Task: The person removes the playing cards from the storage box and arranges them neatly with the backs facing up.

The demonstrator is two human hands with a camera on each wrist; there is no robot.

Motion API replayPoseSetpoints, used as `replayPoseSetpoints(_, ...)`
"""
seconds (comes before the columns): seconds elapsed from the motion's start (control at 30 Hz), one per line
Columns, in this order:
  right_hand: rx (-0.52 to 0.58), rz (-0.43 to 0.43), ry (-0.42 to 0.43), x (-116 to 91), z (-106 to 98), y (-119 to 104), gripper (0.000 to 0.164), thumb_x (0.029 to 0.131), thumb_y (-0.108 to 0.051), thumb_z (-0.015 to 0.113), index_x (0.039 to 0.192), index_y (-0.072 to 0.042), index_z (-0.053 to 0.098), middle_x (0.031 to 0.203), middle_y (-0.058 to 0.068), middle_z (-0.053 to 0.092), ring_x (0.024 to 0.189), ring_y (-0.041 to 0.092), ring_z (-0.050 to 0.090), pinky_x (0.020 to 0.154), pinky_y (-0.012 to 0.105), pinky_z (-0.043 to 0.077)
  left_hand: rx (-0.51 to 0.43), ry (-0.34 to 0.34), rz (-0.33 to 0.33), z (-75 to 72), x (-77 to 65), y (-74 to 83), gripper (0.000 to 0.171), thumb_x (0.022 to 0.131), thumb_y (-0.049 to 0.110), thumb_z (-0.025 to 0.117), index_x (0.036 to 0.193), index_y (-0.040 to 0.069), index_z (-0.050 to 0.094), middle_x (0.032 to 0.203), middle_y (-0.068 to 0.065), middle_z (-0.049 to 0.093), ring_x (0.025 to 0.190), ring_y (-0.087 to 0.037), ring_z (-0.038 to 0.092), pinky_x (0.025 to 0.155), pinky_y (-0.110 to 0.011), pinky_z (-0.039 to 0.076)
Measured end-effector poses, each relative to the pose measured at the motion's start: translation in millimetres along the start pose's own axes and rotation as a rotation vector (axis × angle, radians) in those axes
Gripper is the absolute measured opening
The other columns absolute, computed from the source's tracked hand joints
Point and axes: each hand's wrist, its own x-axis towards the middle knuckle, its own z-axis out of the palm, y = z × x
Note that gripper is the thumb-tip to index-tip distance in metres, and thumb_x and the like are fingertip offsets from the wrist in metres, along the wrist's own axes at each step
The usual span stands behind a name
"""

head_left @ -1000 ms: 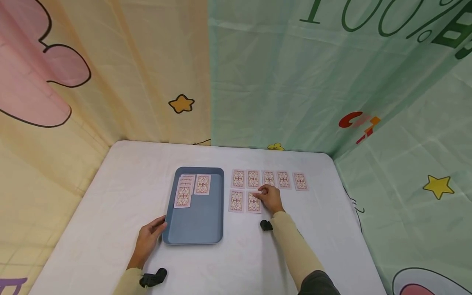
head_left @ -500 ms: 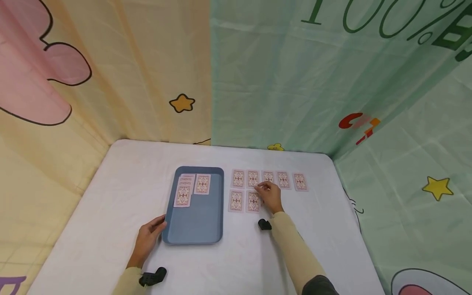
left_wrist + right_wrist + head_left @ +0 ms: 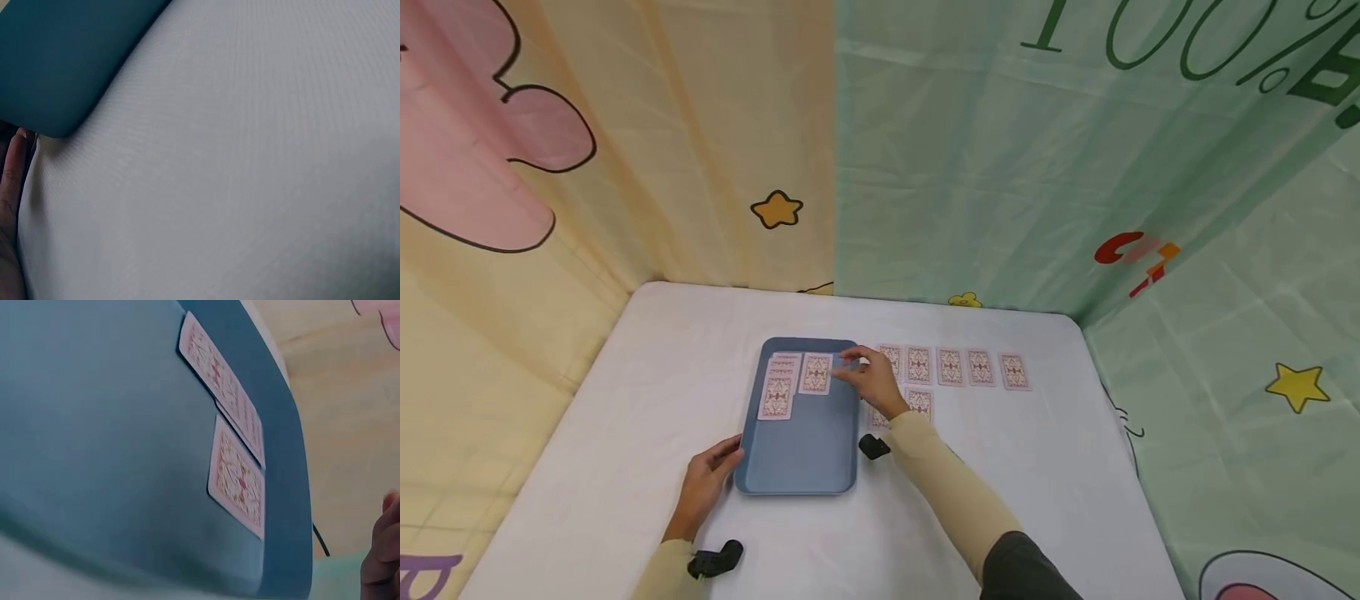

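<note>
A blue-grey tray point(image 3: 797, 454) lies on the table. It bears a stack of overlapping playing cards point(image 3: 777, 396), backs up, and a single playing card point(image 3: 816, 373) to their right. My left hand point(image 3: 702, 487) holds the tray's left rim; a finger point(image 3: 12, 181) reaches the tray's edge in the left wrist view. Over the tray's right rim is my right hand point(image 3: 874, 381), thumb and forefinger apart beside the single card, with no card seen between them. In the right wrist view only part of that hand point(image 3: 382, 556) shows.
Right of the tray, a far row of several face-down cards point(image 3: 950, 367) lies on the white table point(image 3: 1000, 467). A nearer row has two cards point(image 3: 921, 402), partly hidden by the right hand and forearm. Printed curtains point(image 3: 970, 167) hang behind the table.
My right hand has moved left from the cards on the table to the tray's right rim. The visible cards stay in place, and the left hand keeps its position.
</note>
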Motion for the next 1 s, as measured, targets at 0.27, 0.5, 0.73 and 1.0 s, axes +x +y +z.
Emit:
replayPoseSetpoints(0.27, -0.125, -0.056, -0.072, 20, 53, 1, 0.043, 0.079, -0.015, 0.080, 0.116, -0.001, 0.064, 0.102, 0.009, 0.063, 0.059, 0.005, 0.045, 0.052, 0.020, 0.040, -0.017, 0.022, -0.003, 0.7, 0.8, -0.5, 0.045, 0.099, 0.020, 0.056, 0.134, -0.008, 0.051, 0.134, -0.025, 0.054, 0.110, -0.009, 0.057, 0.083, -0.005, 0.040)
replayPoseSetpoints(0.5, -0.185, 0.011, -0.068, 18, 78, 13, 0.047, 0.075, -0.010, 0.083, 0.117, 0.000, 0.063, 0.097, 0.011, 0.065, 0.074, 0.014, 0.051, 0.069, 0.022, 0.043, -0.012, 0.013, 0.025, 10.2, -0.3, -3.4, 0.044, 0.098, 0.018, 0.057, 0.133, -0.008, 0.052, 0.133, -0.024, 0.055, 0.122, -0.031, 0.053, 0.085, -0.004, 0.039)
replayPoseSetpoints(0.73, -0.263, 0.047, -0.017, 20, 102, 17, 0.052, 0.073, -0.013, 0.085, 0.120, -0.004, 0.064, 0.110, 0.008, 0.065, 0.101, 0.021, 0.058, 0.092, 0.028, 0.046, -0.006, 0.024, 0.024, 5.4, -0.3, -2.2, 0.044, 0.098, 0.019, 0.057, 0.133, -0.008, 0.052, 0.133, -0.024, 0.055, 0.123, -0.035, 0.052, 0.086, -0.004, 0.038)
replayPoseSetpoints(1.0, -0.352, 0.108, -0.026, 22, 115, 16, 0.062, 0.072, -0.013, 0.085, 0.128, -0.007, 0.059, 0.128, 0.008, 0.056, 0.120, 0.023, 0.050, 0.107, 0.035, 0.036, 0.001, 0.022, 0.018, 0.0, 0.4, -2.3, 0.045, 0.098, 0.021, 0.057, 0.133, -0.007, 0.053, 0.133, -0.024, 0.055, 0.113, -0.009, 0.057, 0.085, -0.005, 0.038)
